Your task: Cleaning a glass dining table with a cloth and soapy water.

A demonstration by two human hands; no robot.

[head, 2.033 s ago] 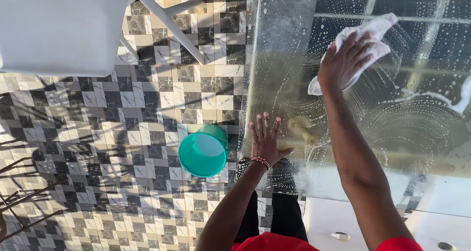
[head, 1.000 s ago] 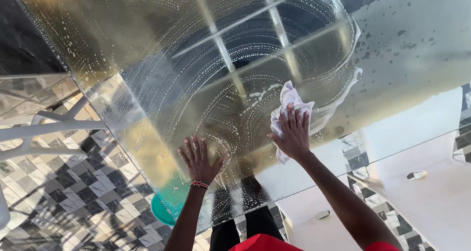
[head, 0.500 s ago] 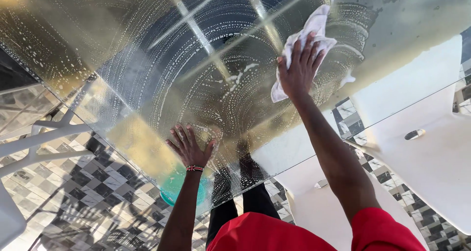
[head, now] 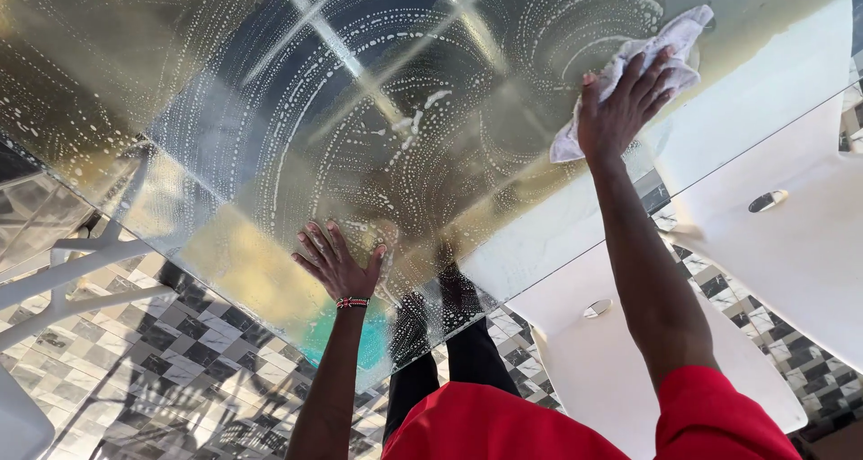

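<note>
The right hand (head: 620,110) presses a crumpled white cloth (head: 652,51) flat on the soapy glass bench (head: 270,110) near its far right edge; overlapping circular strokes suit it, while the left hand (head: 337,262), open and empty, braces at the near edge.

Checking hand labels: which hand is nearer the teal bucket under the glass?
Left. The left hand lies flat on the soapy glass just above the teal bucket; the right hand presses a white cloth far off at the upper right.
</note>
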